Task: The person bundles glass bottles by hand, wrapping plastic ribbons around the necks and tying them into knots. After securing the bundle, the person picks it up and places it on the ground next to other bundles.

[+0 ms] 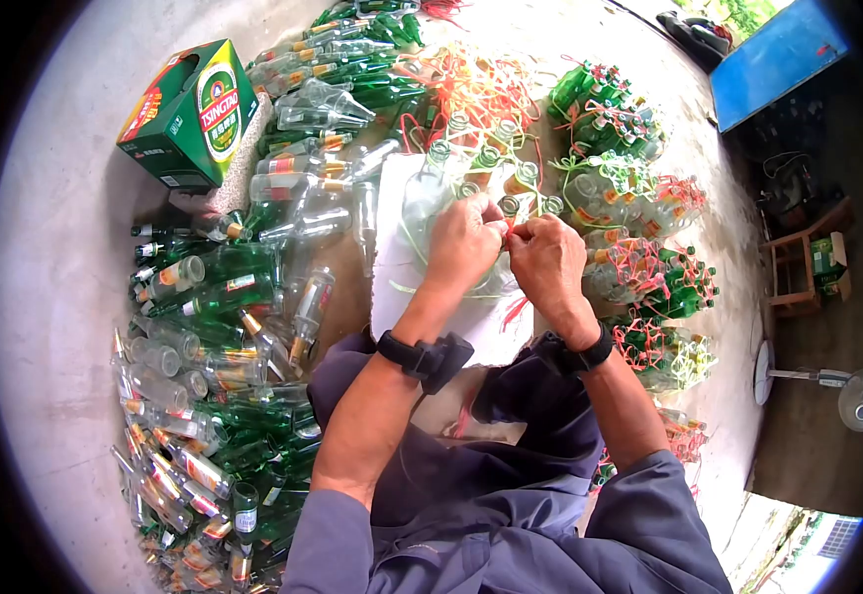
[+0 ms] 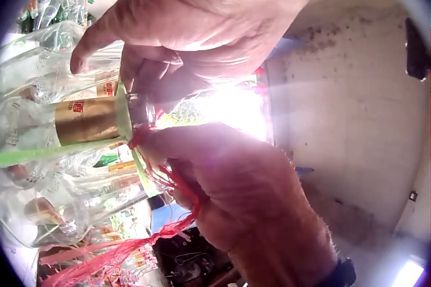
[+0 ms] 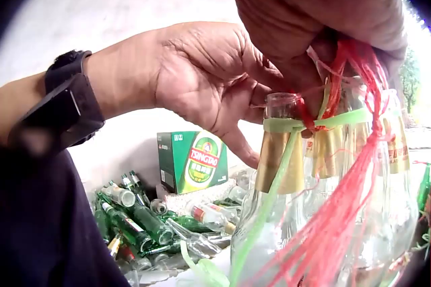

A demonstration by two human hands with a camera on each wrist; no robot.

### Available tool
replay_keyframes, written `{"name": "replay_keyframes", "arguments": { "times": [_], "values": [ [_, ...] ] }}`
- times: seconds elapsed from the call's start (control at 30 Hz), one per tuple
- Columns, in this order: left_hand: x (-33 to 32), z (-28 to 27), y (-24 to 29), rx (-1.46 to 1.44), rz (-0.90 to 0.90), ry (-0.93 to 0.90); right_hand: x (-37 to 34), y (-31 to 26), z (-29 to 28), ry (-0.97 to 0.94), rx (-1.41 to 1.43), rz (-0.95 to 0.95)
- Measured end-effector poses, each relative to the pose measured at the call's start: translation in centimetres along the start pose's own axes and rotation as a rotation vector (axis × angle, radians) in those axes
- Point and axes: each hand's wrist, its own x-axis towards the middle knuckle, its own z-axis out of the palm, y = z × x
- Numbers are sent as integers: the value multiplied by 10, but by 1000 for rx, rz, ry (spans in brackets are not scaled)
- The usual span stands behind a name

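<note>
Several clear glass bottles (image 3: 269,223) stand upright in a cluster, gold foil around their necks. A light green plastic strip (image 3: 283,125) circles the necks. My right hand (image 1: 550,259) pinches a bunch of red plastic twine (image 3: 350,58) just above the rims, its frayed tail (image 3: 323,240) hanging down in front of the glass. Close beside it, my left hand (image 1: 466,243) has its fingers curled at a thin red strand by the nearest neck, with the thumb (image 2: 84,55) stretched out beside the bottles. Both hands meet at the bottle tops, partly hiding the twine there.
A white board (image 1: 392,287) lies under the cluster. Loose green and clear bottles (image 1: 224,297) pile up at the left, beside a green Tsingtao box (image 1: 189,119). Tied bottle bundles (image 1: 629,267) line the right side. Tangled red and green strips (image 1: 481,84) lie beyond; a fan (image 1: 862,401) stands far right.
</note>
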Motion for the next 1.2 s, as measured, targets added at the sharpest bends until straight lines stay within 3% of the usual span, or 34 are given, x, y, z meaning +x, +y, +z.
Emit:
{"name": "replay_keyframes", "arguments": {
  "times": [0.17, 0.37, 0.63, 1.2],
  "values": [
    [1, 4, -4, -29, 7, 8, -3, 4, 1, 24, 3, -42],
    [-5, 7, 5, 162, 39, 79, -6, 14, 8, 65, -3, -160],
    [-2, 2, 1, -132, -71, -8, -9, 17, 5, 73, 48, -233],
    [-5, 5, 4, -105, -67, 38, -13, 13, 3, 131, 81, -228]
  ]
}}
